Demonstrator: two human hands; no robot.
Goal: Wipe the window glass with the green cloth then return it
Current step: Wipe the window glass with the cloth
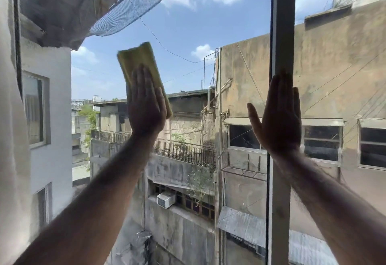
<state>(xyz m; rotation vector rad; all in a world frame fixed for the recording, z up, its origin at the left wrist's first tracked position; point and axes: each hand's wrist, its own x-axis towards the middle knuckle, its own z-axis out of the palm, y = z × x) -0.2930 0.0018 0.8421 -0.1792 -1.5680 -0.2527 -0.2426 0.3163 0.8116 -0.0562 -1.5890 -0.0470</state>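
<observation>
Green cloth [140,62]: folded, yellowish-green, tilted with its upper end leaning left. It lies flat against the window glass [188,35], pinned there under our left hand [146,106]. Its upper part stands clear above our fingertips; a strip of its right edge shows beside the palm.

Left hand: flat, fingers straight and together, pointing up, palm pressed on the cloth. It does not curl around the cloth; it holds it by pressure against the pane. Forearm bare, reaching up from the lower left.

Right hand [277,116]: flat and spread, thumb out to the left, fingers up, holding nothing. It rests where the pane meets the vertical window frame bar [282,35]; we cannot tell whether the palm touches glass, bar, or both. Forearm bare, coming from the lower right.

Window glass: one pane spans the space between our hands and left of them; a second pane lies right of the bar.

Window frame bar: grey, upright, running above and below our right hand.

Seen through the glass: weathered concrete building [250,66] behind the right hand; railed balcony [183,150] below, between both wrists; white air-conditioner unit [166,199] lower, between the forearms; white building [50,118] left of the left hand; netting [129,14] above the cloth; blue sky with clouds.
</observation>
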